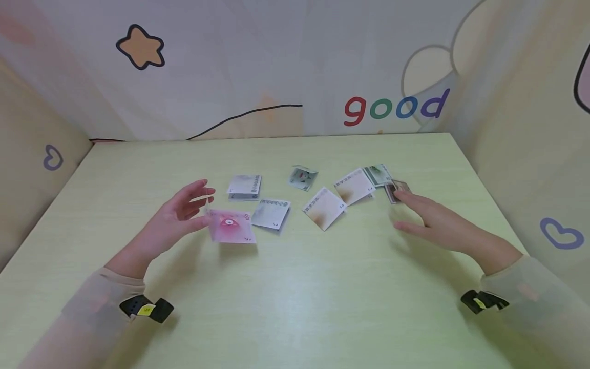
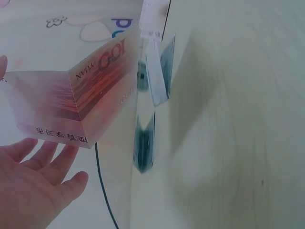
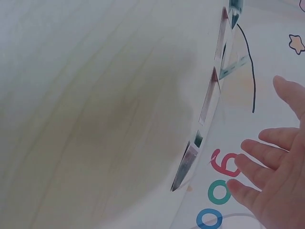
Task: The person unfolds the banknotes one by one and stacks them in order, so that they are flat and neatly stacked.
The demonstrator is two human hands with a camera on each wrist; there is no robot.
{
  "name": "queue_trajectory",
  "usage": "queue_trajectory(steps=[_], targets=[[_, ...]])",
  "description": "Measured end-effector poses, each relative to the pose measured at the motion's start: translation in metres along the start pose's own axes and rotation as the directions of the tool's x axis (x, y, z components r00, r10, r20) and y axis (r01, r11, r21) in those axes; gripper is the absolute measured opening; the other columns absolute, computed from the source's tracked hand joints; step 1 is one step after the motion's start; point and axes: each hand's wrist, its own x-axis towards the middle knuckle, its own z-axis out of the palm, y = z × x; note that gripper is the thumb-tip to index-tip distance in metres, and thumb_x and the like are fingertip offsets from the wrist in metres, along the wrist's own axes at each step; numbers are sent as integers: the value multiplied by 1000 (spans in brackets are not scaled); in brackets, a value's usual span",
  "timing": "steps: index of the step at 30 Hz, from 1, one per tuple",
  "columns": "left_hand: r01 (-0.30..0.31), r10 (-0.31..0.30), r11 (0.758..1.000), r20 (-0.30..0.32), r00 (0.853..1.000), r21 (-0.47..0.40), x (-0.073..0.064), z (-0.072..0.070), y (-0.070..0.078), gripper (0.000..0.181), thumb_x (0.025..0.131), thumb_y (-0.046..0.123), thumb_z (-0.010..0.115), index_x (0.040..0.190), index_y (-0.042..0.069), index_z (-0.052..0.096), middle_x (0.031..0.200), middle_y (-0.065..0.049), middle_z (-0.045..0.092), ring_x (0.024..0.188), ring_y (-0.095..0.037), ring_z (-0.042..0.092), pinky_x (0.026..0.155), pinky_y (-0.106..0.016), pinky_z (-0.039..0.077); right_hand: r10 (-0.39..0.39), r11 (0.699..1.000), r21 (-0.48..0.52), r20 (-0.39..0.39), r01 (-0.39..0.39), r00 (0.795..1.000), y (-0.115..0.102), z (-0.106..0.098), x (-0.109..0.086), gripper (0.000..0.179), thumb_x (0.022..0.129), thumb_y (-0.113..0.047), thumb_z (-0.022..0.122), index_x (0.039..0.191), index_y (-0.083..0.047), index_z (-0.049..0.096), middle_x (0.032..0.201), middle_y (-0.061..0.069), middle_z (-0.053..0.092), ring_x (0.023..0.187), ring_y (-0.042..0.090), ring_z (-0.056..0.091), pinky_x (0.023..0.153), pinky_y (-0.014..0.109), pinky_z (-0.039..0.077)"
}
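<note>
My left hand (image 1: 170,220) holds a folded pink 100-yuan play banknote (image 1: 232,227) above the table, its edges between thumb and fingertips. In the left wrist view, the note stands bent along its crease. My right hand (image 1: 433,223) hovers at the right with fingers spread and nothing in its grasp. Its index fingertip overlaps a folded brownish note (image 1: 392,195) in the head view, but the right wrist view shows a gap. A folded green note (image 1: 379,175) lies against that one. Two pale folded notes (image 1: 324,208) (image 1: 354,185) lie further left.
On the pale wooden table (image 1: 304,292), two whitish folded notes (image 1: 245,184) (image 1: 271,213) lie near the left hand. A small green folded note (image 1: 302,178) is at the back middle. A printed cloth wall (image 1: 258,61) rises behind and at both sides.
</note>
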Motion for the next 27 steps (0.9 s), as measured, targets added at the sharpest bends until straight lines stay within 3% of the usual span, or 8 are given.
queue_trajectory(steps=[9,15,21,27], targets=[[-42,46,997,69,997,-62,11,29,7,74,86,10,66,147,13,24,143,-9,35,132,-29,32,110,-48,20,9,1000,9,24,-9,1000,-4,5,2,76,92,-40,56,146,0,22,149,25,20,136,43,18,105,58,21],[-75,86,993,123,989,-92,19,49,13,76,84,9,69,146,12,25,145,-9,33,133,-28,33,110,-46,21,5,1000,14,28,-6,1000,-8,8,4,74,93,-38,56,145,1,24,149,23,23,135,41,20,105,57,21],[-69,88,991,174,981,-114,28,69,15,79,82,9,71,147,14,25,144,-5,35,133,-24,33,109,-43,24,-21,999,25,16,20,1000,-13,10,6,73,92,-42,55,145,1,26,148,21,27,135,39,24,105,55,23],[-86,115,986,205,972,-142,32,88,18,80,81,8,71,146,12,25,144,-8,35,132,-26,33,108,-44,25,-7,999,34,27,6,1000,-21,13,7,72,92,-41,56,145,0,28,147,20,30,134,38,26,105,54,26]])
